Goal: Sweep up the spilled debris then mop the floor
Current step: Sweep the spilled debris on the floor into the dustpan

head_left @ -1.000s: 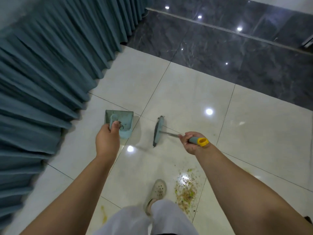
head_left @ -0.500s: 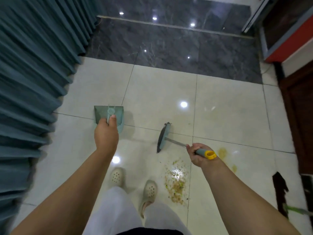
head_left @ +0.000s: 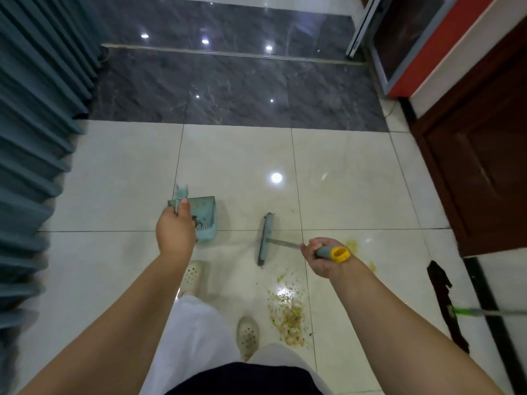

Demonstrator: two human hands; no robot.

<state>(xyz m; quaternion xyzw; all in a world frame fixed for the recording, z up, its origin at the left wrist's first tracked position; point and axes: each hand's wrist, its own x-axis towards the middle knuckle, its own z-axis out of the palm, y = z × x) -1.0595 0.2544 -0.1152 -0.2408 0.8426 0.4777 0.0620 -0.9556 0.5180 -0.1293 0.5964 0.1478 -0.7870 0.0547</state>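
Your left hand [head_left: 175, 233] grips the dustpan [head_left: 204, 219] handle, thumb on top; your right hand [head_left: 320, 259] is curled tight round the broom [head_left: 265, 238] handle.

Your 2 forearms are bare to the frame's lower edge, with no sleeves, watch or rings showing on the left hand [head_left: 175, 233] or the right hand [head_left: 320, 259]. You wear loose white trousers [head_left: 199, 337], the cloth falling in soft folds over both legs. A dark navy garment [head_left: 245, 379] covers your waist at the bottom of the view. On your feet are 2 cream clogs, the left clog [head_left: 192, 276] and the right clog [head_left: 247, 336], each with a rounded toe dotted with small round holes and looking slightly scuffed.
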